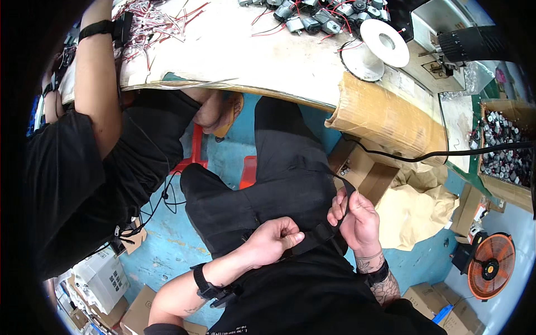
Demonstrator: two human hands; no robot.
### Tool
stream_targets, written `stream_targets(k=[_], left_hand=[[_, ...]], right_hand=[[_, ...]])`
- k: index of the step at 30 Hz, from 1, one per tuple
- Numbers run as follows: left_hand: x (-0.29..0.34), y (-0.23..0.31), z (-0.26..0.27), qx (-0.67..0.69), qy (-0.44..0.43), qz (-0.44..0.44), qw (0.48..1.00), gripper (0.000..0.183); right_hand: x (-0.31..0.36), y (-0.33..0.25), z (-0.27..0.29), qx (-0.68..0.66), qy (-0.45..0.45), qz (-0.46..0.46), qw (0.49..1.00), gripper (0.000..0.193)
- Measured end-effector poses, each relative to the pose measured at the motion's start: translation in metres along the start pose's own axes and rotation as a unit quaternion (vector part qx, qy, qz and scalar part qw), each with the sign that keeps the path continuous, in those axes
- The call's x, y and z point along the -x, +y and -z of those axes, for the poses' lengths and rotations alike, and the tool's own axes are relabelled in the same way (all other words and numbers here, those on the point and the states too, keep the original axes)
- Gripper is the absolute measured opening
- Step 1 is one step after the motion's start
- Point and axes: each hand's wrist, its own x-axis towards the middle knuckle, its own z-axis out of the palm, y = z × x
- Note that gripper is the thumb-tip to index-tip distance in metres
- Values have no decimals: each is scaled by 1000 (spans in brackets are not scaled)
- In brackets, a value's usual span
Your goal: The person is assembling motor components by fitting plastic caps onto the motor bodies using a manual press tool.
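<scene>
Across my waist, over black clothing, lies a black strap (350, 188) with a dark buckle-like piece (320, 233). My right hand (358, 219) is closed around the strap, whose loose part loops up past the fingers. At the other side of the buckle piece, my left hand (273, 241) is curled, thumb and fingers pinched at the black webbing. What exactly lies inside that pinch is partly hidden. Both my wrists carry black bands, and I am seated with my knees toward the workbench (234, 61).
On the bench lie red and white wires (159, 25), small motors (315, 22) and a white spool (385, 43). A folded cardboard piece (385, 114) overhangs its edge. A co-worker's arm (97, 84) is at left. At right are a black cable (413, 159), brown paper (416, 209) and an orange fan (491, 268).
</scene>
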Motion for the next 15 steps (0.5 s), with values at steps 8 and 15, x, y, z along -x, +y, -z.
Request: stream_targets(k=[8, 15], left_hand=[[-4, -5, 18, -73, -46, -5, 996, 15], [-3, -18, 23, 18, -52, 3, 998, 18]], right_hand=[[-12, 1, 6, 76, -82, -17, 994, 28], [-17, 4, 2, 85, -81, -79, 990, 33]])
